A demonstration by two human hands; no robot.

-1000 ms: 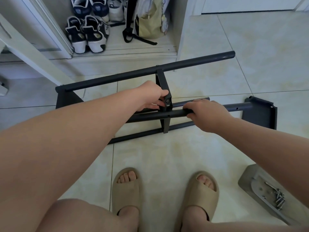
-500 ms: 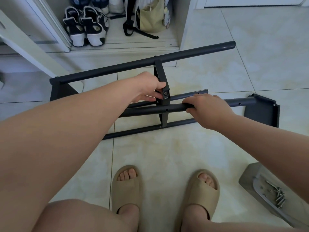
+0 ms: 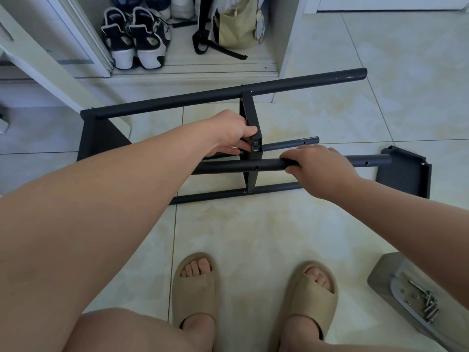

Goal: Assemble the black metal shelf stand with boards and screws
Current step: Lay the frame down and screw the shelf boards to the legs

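Head view: the stand (image 3: 279,86) lies on its side mid-frame on the floor (image 3: 253,237), its tubes joined by a crossbar (image 3: 250,115) with one screw (image 3: 255,143) in. My left hand (image 3: 233,133) pinches the crossbar beside that screw; my right hand (image 3: 322,168) curls round the near tube (image 3: 228,166). With spare screws (image 3: 429,306) lying lower right, I judge much is left. Both grips sit as they did half a second ago.

We're in a home entryway. Glossy cream floor tiles (image 3: 380,72), an open white closet (image 3: 286,34) holding black-and-white sneakers (image 3: 137,39) and a khaki canvas bag (image 3: 236,26). We're wearing beige foam slides (image 3: 195,288) on bare feet.
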